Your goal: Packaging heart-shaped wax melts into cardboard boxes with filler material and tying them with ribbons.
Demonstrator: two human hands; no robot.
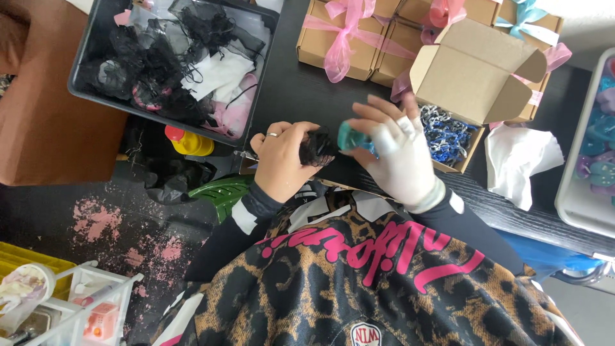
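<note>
Far left: a black bin (pixel 86 77) sits on the bench (pixel 288 90), filled with black mesh pouches (pixel 160 57) and some white and pink cloth. Below it, off the bench edge, a yellow and red toy piece (pixel 189 142) and a green plastic chair back (pixel 221 192) over a floor with pink flecks. Bottom left corner: a white wire rack (pixel 96 295) with small packets.

Centre: left hand (pixel 282 160), bare with a ring on one finger, closed around a black mesh pouch (pixel 317 147), bunched at the fingertips. Just beside it, touching or nearly so, the right hand (pixel 397 154) wears a white glove and pinches a small teal plastic piece (pixel 351 136) between thumb and fingers, the other fingers spread. Both held just above the near edge of the bench.

Right of the hands: an open cardboard box (pixel 474 70), flaps up, holding blue and white bits (pixel 445 134). Behind it, closed kraft boxes with pink ribbon bows (pixel 339 38). Further right, a crumpled white tissue (pixel 519 160), then a white tray (pixel 576 205) with purple and teal pieces.
</note>
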